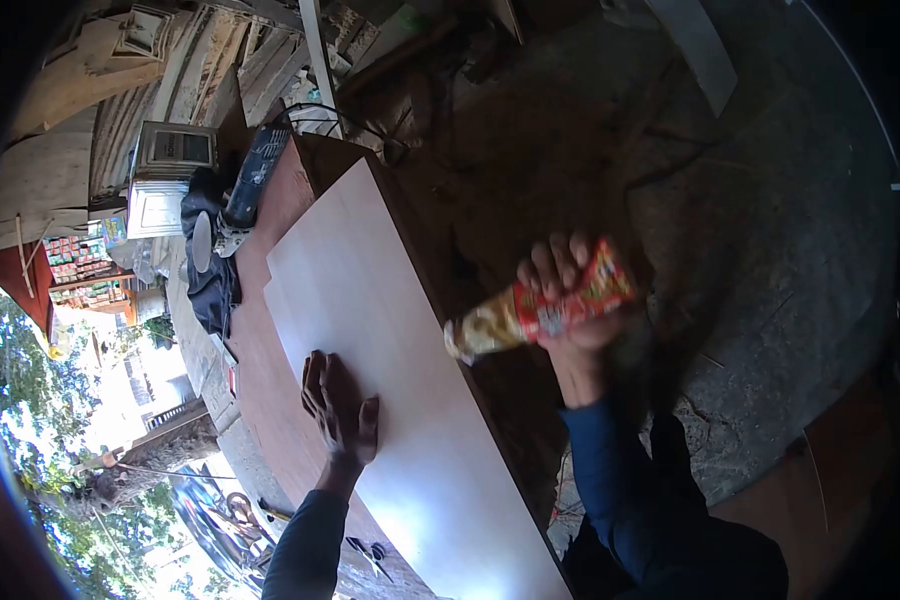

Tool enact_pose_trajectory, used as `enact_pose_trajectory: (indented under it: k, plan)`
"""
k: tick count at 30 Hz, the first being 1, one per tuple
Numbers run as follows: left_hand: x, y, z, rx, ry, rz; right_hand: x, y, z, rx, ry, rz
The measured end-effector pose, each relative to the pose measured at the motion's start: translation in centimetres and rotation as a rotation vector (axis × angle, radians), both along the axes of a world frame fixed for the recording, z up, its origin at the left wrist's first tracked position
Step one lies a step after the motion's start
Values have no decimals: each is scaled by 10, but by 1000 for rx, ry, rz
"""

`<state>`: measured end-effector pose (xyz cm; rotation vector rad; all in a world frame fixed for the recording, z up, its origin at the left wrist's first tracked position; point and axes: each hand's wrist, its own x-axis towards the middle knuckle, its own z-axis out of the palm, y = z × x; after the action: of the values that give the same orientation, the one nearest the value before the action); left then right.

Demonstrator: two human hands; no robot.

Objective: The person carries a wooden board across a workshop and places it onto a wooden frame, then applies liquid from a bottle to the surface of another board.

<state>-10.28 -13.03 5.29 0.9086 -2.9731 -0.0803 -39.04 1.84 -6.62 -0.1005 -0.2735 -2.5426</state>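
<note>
My left hand (340, 410) lies on a pale, smooth board (400, 350), fingers stretched out and thumb apart, holding nothing. My right hand (560, 280) is wrapped round a bottle (490, 326) with a red and yellow label and a yellowish, see-through end. The bottle is tilted nearly level. Its pale tip points left, over or close to the board's long edge; whether it touches cannot be told. The right hand is slightly blurred.
Under the board is a reddish-brown work surface (280, 215). A dark cylindrical power tool (255, 175) and black cloth (210, 285) lie at its far end. Scissors-like metal tools (372, 558) lie near my left sleeve. Concrete floor (760, 300) spreads to the right.
</note>
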Motion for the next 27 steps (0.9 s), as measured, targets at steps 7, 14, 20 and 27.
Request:
enact_pose_trajectory:
  k: [7, 14, 20, 27]
  plan:
    - [0, -3, -2, 5, 10, -4, -105, -171, -26, 296, -337, -192]
    - [-2, 1, -1, 15, 17, -2, -137, -197, -1, 194, -367, -190]
    - [-5, 4, 0, -23, 8, -23, -60, -96, -16, 89, -117, -45]
    - [2, 3, -4, -34, -2, -20, 26, 36, 4, 93, -63, 6]
